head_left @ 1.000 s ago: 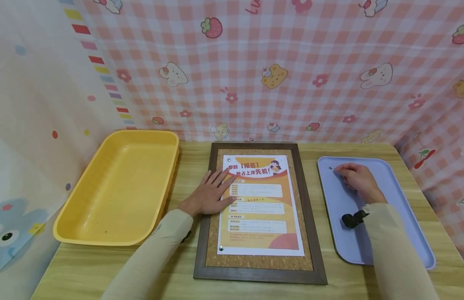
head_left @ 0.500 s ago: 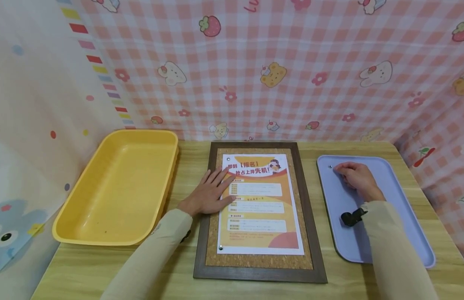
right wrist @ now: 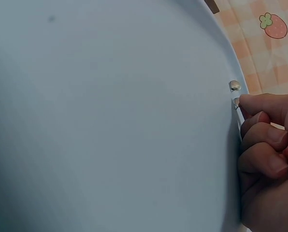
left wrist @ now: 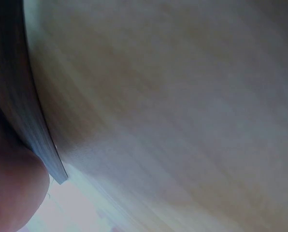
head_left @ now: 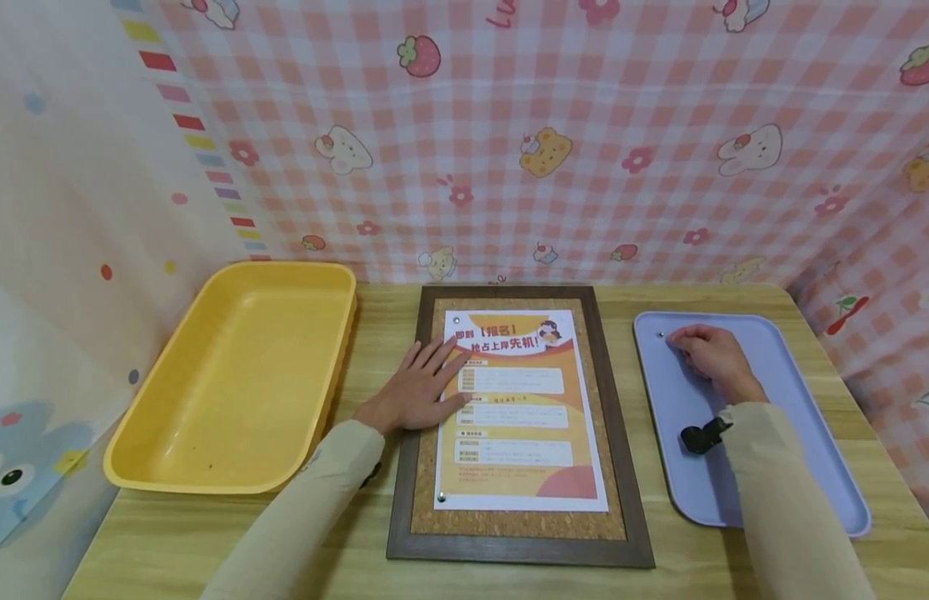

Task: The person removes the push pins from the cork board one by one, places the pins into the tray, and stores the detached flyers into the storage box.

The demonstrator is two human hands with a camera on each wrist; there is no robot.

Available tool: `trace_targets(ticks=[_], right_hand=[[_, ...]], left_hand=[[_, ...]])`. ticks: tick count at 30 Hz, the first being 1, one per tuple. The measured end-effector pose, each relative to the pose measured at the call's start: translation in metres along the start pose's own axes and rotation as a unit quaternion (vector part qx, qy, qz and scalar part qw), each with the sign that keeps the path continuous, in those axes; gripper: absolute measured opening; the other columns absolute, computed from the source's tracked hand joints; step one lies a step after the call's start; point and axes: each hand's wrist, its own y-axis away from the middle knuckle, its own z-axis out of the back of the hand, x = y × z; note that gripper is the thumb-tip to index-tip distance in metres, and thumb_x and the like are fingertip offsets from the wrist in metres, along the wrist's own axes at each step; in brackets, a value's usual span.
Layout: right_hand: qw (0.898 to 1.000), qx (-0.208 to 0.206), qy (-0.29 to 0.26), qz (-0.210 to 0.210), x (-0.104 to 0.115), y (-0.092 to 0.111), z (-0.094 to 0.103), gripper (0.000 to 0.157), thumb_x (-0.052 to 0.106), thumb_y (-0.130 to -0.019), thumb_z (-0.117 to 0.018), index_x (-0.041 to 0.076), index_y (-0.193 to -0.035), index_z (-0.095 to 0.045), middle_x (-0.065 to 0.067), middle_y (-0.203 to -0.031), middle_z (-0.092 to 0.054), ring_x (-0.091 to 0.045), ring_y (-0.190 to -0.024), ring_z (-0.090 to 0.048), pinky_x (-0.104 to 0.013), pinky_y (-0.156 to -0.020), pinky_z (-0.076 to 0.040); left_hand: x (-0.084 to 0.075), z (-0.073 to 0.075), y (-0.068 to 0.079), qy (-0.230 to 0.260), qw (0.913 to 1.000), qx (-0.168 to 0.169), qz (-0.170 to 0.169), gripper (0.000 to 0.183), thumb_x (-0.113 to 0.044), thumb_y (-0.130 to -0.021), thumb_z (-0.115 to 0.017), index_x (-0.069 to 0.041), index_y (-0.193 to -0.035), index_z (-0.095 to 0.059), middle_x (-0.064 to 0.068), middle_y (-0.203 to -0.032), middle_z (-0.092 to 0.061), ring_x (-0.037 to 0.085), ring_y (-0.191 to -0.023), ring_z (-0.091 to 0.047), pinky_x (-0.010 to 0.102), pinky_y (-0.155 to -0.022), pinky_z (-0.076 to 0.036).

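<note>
My left hand (head_left: 419,390) lies flat with spread fingers on the left side of a printed poster (head_left: 520,467). The poster rests on a cork board (head_left: 531,523) with a dark wooden frame. Silver thumbtacks sit at its upper left corner and lower left corner (head_left: 442,497). Over the far left part of the lilac tray (head_left: 689,492), my right hand (head_left: 719,360) has curled fingers. In the right wrist view its fingertips pinch a silver thumbtack (right wrist: 237,103), partly hidden. Another thumbtack (right wrist: 235,85) lies on the tray just beside it.
A deep yellow bin (head_left: 239,392) stands on the wooden table (head_left: 232,542) to the left of the board. Patterned cloth (head_left: 479,167) hangs behind and at both sides. In the left wrist view the frame's dark edge (left wrist: 18,92) borders the tabletop.
Both hands keep their places: the left on the poster, the right at the thumbtacks in the tray. Only the head view shifts very slightly.
</note>
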Motion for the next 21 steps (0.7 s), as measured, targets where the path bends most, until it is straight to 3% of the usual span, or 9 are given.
trace_targets(ticks=[12,21], right_hand=[[1.000,-0.010,0.000,-0.016,0.0018,0.0012,-0.0013,0.033,0.030,-0.101,-0.056,0.004,-0.120,-0.060,0.009,-0.085,-0.058,-0.008,-0.070,-0.050,-0.025,-0.058,-0.043],[1.000,-0.014,-0.004,-0.012,0.0017,0.0013,-0.0018,0.033,0.030,-0.100,-0.058,0.004,-0.120,-0.059,0.009,-0.080,-0.056,-0.007,-0.065,-0.048,-0.025,-0.054,-0.042]], left_hand=[[0.0001,-0.0006,0.0000,-0.008,0.9999,0.013,0.008,0.072,-0.056,-0.103,-0.035,-0.019,-0.161,-0.015,0.009,-0.167,-0.003,0.031,-0.154,-0.003,0.055,-0.121,-0.002],[-0.0001,-0.0002,0.0005,-0.004,0.9999,0.007,0.006,0.071,-0.054,-0.103,-0.035,-0.019,-0.161,-0.014,0.010,-0.167,-0.003,0.032,-0.153,-0.002,0.055,-0.121,-0.001]])
